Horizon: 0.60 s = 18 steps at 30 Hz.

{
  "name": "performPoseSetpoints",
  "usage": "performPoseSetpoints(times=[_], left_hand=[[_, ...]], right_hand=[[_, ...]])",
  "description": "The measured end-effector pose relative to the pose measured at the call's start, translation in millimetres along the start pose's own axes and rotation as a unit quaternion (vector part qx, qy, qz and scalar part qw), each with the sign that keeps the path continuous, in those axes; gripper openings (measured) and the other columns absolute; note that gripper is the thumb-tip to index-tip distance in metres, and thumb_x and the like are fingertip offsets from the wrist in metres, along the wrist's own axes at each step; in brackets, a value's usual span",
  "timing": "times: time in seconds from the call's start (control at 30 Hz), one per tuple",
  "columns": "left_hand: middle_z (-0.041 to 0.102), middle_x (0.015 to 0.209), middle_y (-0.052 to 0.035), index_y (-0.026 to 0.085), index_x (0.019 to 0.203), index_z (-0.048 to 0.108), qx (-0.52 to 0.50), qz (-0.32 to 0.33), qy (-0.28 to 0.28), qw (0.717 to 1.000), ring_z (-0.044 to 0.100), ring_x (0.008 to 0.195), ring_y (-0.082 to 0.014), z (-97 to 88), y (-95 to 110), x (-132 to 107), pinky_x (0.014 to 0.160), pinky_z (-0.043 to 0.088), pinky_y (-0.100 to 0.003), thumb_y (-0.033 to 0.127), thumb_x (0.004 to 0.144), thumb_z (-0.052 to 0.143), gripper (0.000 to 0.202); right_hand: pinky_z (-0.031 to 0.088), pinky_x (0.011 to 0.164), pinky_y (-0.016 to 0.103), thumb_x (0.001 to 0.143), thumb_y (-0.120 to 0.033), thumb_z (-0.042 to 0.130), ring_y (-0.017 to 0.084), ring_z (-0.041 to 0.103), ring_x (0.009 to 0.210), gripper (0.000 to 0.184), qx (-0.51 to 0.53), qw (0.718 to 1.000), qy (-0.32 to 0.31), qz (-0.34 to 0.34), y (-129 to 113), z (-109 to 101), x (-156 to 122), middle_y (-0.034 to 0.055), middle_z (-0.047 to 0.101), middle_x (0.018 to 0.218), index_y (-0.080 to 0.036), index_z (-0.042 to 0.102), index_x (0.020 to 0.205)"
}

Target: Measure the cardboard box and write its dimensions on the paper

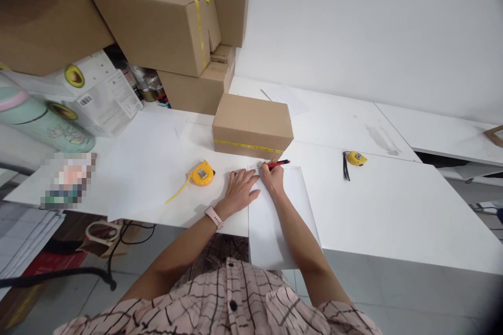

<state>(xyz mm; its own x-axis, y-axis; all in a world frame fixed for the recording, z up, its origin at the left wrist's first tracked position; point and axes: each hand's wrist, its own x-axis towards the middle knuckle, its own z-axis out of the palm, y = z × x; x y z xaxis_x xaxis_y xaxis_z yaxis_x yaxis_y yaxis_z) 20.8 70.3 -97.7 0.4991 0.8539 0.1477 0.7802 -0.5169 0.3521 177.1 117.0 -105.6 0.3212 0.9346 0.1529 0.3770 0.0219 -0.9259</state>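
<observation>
My right hand (273, 177) grips a red pen (277, 164), with its tip on the top edge of a white sheet of paper (275, 220) that hangs over the table's near edge. My left hand (240, 188) lies flat with fingers spread on the table, pressing at the sheet's left edge. A pink watch sits on that wrist. Just beyond the pen stands a small cardboard box (252, 124) with a yellow tape measure strip stretched along its lower front edge. A yellow tape measure (201, 173) lies left of my left hand, its blade trailing out.
A second yellow tape measure (356, 158) lies on the white table (393, 204) to the right. Stacked cardboard boxes (168, 26), a printed white carton (102, 89) and a green bottle (43, 120) crowd the back left. A loose sheet (288, 98) lies behind the box.
</observation>
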Motion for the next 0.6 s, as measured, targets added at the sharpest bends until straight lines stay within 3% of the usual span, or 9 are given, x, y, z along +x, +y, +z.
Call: performPoseSetpoints(times=[0.6], left_hand=[[0.051, 0.152, -0.0073, 0.027, 0.136, 0.057, -0.002, -0.001, 0.003, 1.0, 0.041, 0.137, -0.0352, 1.1, -0.2, -0.3, 0.111, 0.027, -0.058, 0.037, 0.096, 0.058, 0.042]], right_hand=[[0.038, 0.061, 0.028, 0.082, -0.037, 0.056, 0.014, 0.048, 0.056, 0.024, 0.001, 1.0, -0.014, 0.006, 0.3, 1.3, -0.4, -0.0053, 0.05, 0.055, -0.024, 0.043, 0.067]])
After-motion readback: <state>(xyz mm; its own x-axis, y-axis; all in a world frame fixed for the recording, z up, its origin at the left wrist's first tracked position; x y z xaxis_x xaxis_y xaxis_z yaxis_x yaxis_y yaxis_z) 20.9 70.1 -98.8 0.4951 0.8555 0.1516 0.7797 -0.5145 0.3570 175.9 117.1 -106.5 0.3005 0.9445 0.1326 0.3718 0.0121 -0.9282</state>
